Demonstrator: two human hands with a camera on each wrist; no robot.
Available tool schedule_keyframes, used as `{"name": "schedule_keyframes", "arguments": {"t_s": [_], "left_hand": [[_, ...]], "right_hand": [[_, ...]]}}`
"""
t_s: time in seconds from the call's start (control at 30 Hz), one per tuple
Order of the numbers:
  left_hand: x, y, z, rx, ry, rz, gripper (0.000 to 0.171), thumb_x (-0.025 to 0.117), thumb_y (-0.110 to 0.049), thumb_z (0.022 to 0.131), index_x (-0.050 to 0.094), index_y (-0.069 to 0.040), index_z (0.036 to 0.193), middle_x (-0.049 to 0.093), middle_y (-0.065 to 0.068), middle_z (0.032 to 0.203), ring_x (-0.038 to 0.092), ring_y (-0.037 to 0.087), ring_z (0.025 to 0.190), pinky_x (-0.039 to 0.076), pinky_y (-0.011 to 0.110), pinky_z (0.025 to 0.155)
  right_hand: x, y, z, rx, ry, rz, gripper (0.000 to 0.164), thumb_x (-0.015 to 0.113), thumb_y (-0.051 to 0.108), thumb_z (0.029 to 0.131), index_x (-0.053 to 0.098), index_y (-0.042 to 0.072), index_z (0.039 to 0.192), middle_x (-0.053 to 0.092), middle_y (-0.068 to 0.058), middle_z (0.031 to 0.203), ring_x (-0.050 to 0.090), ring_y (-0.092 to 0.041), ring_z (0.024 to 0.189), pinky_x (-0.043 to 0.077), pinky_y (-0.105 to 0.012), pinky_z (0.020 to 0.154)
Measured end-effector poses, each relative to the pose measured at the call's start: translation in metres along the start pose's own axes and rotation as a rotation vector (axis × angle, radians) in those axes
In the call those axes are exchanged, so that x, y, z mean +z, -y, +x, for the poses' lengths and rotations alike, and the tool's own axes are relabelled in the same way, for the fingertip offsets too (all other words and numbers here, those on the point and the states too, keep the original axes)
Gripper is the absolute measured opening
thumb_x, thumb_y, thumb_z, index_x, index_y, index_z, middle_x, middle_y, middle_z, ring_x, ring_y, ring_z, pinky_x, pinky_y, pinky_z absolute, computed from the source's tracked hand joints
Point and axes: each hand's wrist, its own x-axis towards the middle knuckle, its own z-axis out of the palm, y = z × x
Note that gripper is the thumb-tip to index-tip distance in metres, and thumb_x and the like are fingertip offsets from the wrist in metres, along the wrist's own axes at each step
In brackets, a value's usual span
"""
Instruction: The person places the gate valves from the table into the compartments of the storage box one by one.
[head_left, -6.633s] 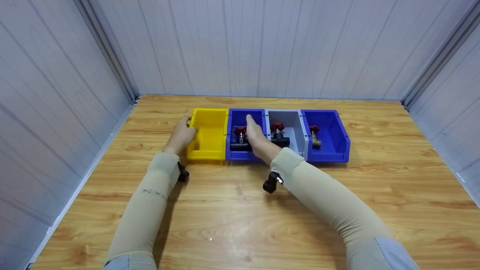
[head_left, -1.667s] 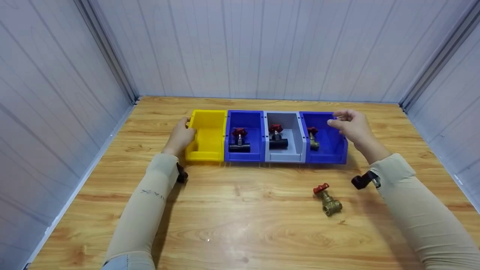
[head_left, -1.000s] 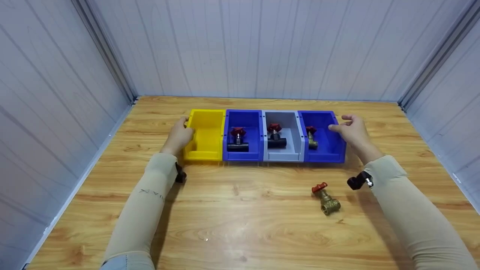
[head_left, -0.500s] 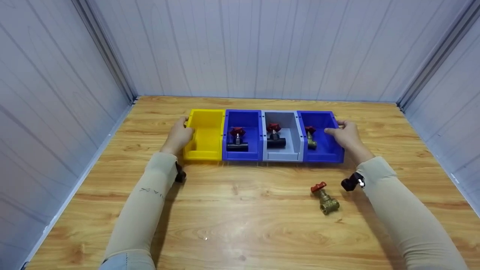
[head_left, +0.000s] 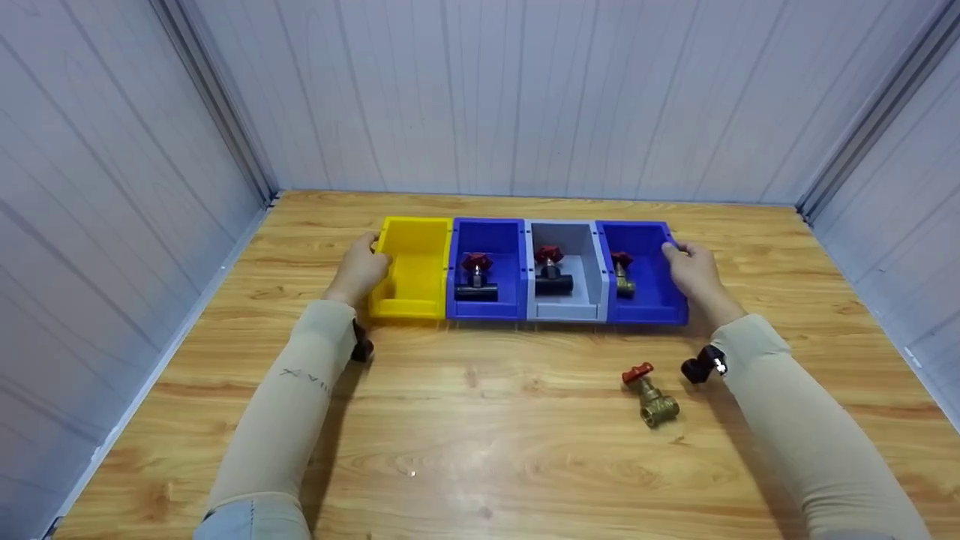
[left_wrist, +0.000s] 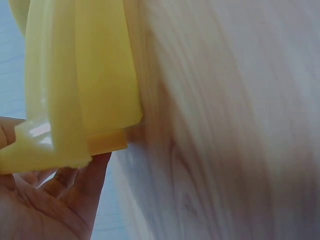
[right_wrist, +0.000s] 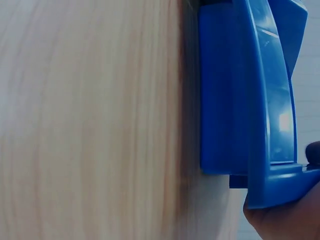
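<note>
Four storage bins joined in a row are in the head view: a yellow bin [head_left: 410, 307], a blue bin [head_left: 487, 311], a grey bin [head_left: 568, 311] and a right-end blue bin [head_left: 649, 313]. My left hand [head_left: 355, 271] grips the yellow bin's outer side wall; thumb inside, fingers outside. At the other end my right hand [head_left: 697, 276] holds the right blue bin's outer wall the same way. Black-bodied valves with red handles lie in the blue bin [head_left: 476, 291] and the grey one. A small brass valve [head_left: 624, 287] sits in the right blue bin.
On the table in front of the right blue bin lies a brass gate valve [head_left: 657, 409] with a red handle. Panelled walls [head_left: 495, 97] enclose the wooden tabletop [head_left: 480, 420] at the back and both sides.
My right hand has gone from the left blue bin to the right-end bin and taken hold of its outer wall. A brass valve now lies on the table. My left hand stays put.
</note>
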Motion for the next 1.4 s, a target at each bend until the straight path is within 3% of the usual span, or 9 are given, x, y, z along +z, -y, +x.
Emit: {"name": "schedule_keyframes", "arguments": {"t_s": [0.13,0.27,0.4,0.53,0.67,0.93,1.2,1.4], "left_hand": [[-0.001,-0.002,-0.002,-0.013,-0.004,0.051,0.064,0.045,-0.014,0.111,0.028,-0.009,0.172,0.042,0.016,0.171,0.045,0.031,0.152,0.038,0.054,0.127],[-0.003,-0.006,-0.006,0.003,-0.036,0.123,0.061,0.049,-0.017,0.112,0.033,-0.007,0.17,0.047,0.018,0.167,0.05,0.034,0.15,0.043,0.055,0.124],[-0.005,-0.008,-0.008,0.045,-0.072,0.191,0.058,0.052,-0.023,0.113,0.039,-0.004,0.167,0.055,0.021,0.159,0.064,0.032,0.129,0.056,0.046,0.104],[-0.006,-0.011,-0.01,0.072,-0.106,0.237,0.059,0.052,-0.027,0.113,0.041,0.0,0.165,0.057,0.022,0.156,0.068,0.029,0.106,0.058,0.037,0.084],[-0.005,-0.018,-0.014,0.107,-0.139,0.233,0.062,0.051,-0.028,0.112,0.039,0.002,0.165,0.055,0.024,0.157,0.071,0.032,0.106,0.061,0.042,0.089],[0.002,-0.043,-0.023,0.262,-0.242,0.21,0.059,0.055,-0.027,0.111,0.045,0.004,0.16,0.058,0.028,0.151,0.062,0.041,0.13,0.055,0.053,0.107],[0.025,-0.069,-0.035,0.384,-0.233,0.222,0.051,0.062,-0.024,0.109,0.054,0.003,0.151,0.063,0.026,0.143,0.064,0.041,0.127,0.058,0.05,0.104],[0.04,-0.082,-0.046,0.437,-0.22,0.22,0.047,0.065,-0.024,0.108,0.057,0.0,0.148,0.067,0.022,0.138,0.066,0.036,0.121,0.058,0.047,0.104]], "right_hand": [[0.001,-0.001,0.001,-0.015,-0.022,0.014,0.061,0.037,0.038,0.117,0.047,-0.002,0.161,0.053,-0.025,0.156,0.057,-0.024,0.123,0.048,-0.03,0.096],[0.002,0.0,0.002,-0.006,-0.022,0.032,0.06,0.037,0.038,0.117,0.047,-0.001,0.162,0.052,-0.024,0.159,0.055,-0.028,0.13,0.047,-0.032,0.101],[0.002,0.002,0.003,0.015,-0.022,0.072,0.059,0.039,0.038,0.117,0.048,0.001,0.161,0.053,-0.021,0.157,0.057,-0.022,0.123,0.048,-0.034,0.103],[0.003,0.001,0.003,0.029,-0.037,0.104,0.058,0.041,0.038,0.116,0.05,0.001,0.16,0.054,-0.019,0.154,0.058,-0.017,0.116,0.05,-0.034,0.102],[0.003,-0.001,0.003,0.035,-0.058,0.108,0.057,0.043,0.039,0.116,0.052,0.002,0.159,0.055,-0.017,0.152,0.057,-0.016,0.115,0.049,-0.031,0.1],[0.003,-0.003,0.0,0.022,-0.044,0.12,0.059,0.043,0.039,0.116,0.05,0.001,0.161,0.054,-0.019,0.154,0.059,-0.017,0.116,0.051,-0.034,0.104],[0.003,-0.004,0.0,0.022,-0.051,0.12,0.059,0.043,0.039,0.116,0.05,0.0,0.16,0.054,-0.02,0.155,0.058,-0.018,0.118,0.049,-0.035,0.106],[0.002,-0.005,0.0,0.023,-0.061,0.103,0.058,0.044,0.038,0.116,0.052,0.001,0.158,0.055,-0.018,0.152,0.058,-0.019,0.119,0.049,-0.032,0.102]]}}
